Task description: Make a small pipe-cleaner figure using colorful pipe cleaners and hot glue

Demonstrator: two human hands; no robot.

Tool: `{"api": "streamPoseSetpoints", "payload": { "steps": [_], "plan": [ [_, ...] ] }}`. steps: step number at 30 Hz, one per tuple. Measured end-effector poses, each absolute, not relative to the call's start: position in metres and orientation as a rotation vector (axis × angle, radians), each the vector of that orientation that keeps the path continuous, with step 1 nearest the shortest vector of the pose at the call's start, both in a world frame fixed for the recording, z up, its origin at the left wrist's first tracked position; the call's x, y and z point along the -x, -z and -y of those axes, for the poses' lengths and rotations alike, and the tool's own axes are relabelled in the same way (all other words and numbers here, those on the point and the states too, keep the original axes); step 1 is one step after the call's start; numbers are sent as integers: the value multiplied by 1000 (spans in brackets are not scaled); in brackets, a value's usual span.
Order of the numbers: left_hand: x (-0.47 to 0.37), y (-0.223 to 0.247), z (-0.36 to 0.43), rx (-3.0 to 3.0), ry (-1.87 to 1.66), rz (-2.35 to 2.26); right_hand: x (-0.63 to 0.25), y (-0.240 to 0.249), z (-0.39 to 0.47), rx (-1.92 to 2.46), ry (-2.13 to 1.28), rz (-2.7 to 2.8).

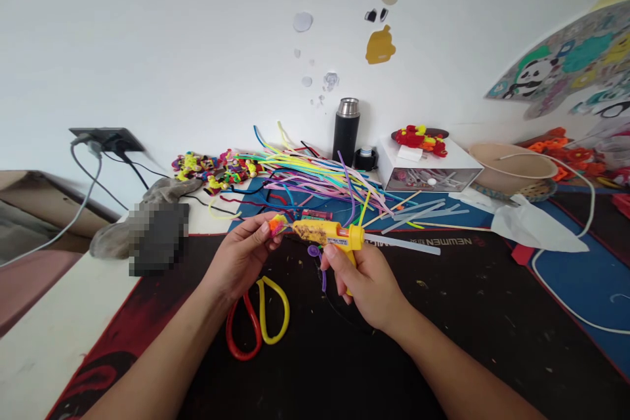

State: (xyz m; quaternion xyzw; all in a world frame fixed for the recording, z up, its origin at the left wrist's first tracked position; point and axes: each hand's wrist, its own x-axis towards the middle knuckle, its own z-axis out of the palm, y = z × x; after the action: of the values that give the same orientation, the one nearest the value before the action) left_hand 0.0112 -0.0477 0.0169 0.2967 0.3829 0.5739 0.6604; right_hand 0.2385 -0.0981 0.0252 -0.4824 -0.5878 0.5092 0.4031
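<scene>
My right hand [357, 275] is wrapped round the grip of a yellow hot glue gun [315, 236], its nozzle pointing left. A clear glue stick [408, 245] sticks out of the gun's back end. Between thumb and fingers, my left hand [243, 249] pinches a small fuzzy orange, pink and yellow piece [278, 224]. The nozzle tip is right at this piece; whether they touch I cannot tell. Below my left wrist lie scissors with one red and one yellow handle [274, 310], their blades hidden. A purple coiled piece [314, 251] lies behind the gun.
Many coloured pipe cleaners [315, 177] spread behind my hands, beside a heap of small fuzzy figures [216, 170]. At the wall stand a black flask [346, 131], a white drawer box [428, 174] and a beige bowl [512, 167]. Loose glue sticks [433, 211] and a white cable [556, 302] lie right.
</scene>
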Motion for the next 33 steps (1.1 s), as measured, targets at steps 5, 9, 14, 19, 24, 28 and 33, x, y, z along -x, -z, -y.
{"api": "streamPoseSetpoints", "payload": {
  "steps": [5,9,14,19,24,28,33],
  "plan": [
    [-12,-17,47,-672,-1295,-877,-238,-27,99,1186,-1244,1519],
    [-11,-17,47,-675,-1287,-873,-239,-27,100,1166,-1240,1523],
    [-11,-16,48,-709,-1272,-885,-238,-29,100,1180,-1254,1518],
    [-13,-16,48,-719,-1264,-907,-237,-29,100,1175,-1245,1521],
    [-11,-15,49,-749,-1248,-915,-238,-28,99,1181,-1221,1526],
    [-10,-14,48,-759,-1249,-911,-238,-28,99,1199,-1190,1538],
    [-11,-14,49,-778,-1240,-910,-237,-30,101,1197,-1214,1539]
  ]
}}
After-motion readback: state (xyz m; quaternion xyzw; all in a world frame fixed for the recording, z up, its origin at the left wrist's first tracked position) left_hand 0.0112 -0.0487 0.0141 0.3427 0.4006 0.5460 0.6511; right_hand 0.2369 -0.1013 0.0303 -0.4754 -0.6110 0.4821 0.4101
